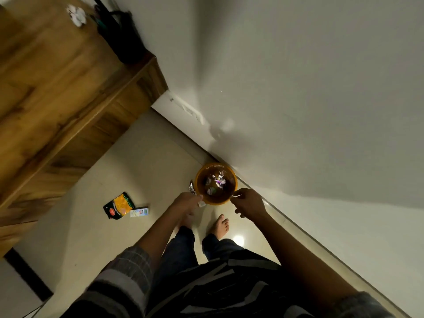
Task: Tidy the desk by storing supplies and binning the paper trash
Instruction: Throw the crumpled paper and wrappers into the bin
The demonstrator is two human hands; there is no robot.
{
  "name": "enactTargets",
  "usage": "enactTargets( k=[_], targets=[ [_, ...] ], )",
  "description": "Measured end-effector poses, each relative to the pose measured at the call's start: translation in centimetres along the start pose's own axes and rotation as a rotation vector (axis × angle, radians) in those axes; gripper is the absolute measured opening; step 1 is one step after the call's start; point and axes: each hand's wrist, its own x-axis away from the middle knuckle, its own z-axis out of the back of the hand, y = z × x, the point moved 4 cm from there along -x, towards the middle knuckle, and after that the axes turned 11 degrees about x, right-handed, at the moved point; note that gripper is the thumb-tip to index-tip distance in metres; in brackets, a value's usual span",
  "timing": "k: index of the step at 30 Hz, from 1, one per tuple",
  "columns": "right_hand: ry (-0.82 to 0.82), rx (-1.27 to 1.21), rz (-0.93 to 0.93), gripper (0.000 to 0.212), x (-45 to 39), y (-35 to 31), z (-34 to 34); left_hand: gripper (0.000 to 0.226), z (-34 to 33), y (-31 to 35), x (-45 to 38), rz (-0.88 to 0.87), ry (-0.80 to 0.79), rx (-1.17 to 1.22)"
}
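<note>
An orange round bin (200, 177) stands on the floor against the wall, with shiny wrappers and paper scraps inside. My left hand (187, 199) hovers at its near-left rim, fingers closed on a small white paper scrap (202, 203). My right hand (249, 201) is at the near-right rim, pinching a thin white paper piece (236, 196). A crumpled white paper ball (76, 14) lies on the wooden desk (52, 88) at upper left, beside a dark pen holder (121, 35).
A green and orange snack packet (119, 205) and a small white carton (139, 212) lie on the tiled floor left of my feet. A silver wrapper (191, 187) rests by the bin's left side. The wall runs close on the right.
</note>
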Motion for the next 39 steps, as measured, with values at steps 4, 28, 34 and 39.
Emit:
enactTargets(
  k=[4, 28, 34, 39],
  targets=[
    [0.002, 0.019, 0.123, 0.023, 0.9, -4.4, -0.3, 0.036, 3.0, 0.7, 1.4, -0.086, 0.026, 0.119],
    [0.102, 0.173, 0.531, 0.032, 9.5, -37.2, -11.4, 0.022, 36.4, -2.4, 5.8, -0.496, 0.099, 0.456],
    [0.042, 0.21, 0.578, 0.029, 10.1, -45.0, -17.3, 0.013, 48.2, -7.0, 9.0, -0.582, 0.287, 0.755],
    [-0.054, 0.333, 0.727, 0.022, 11.0, -51.9, -22.9, 0.013, 55.1, -12.2, 12.4, -0.685, 0.568, 0.969]
  ],
)
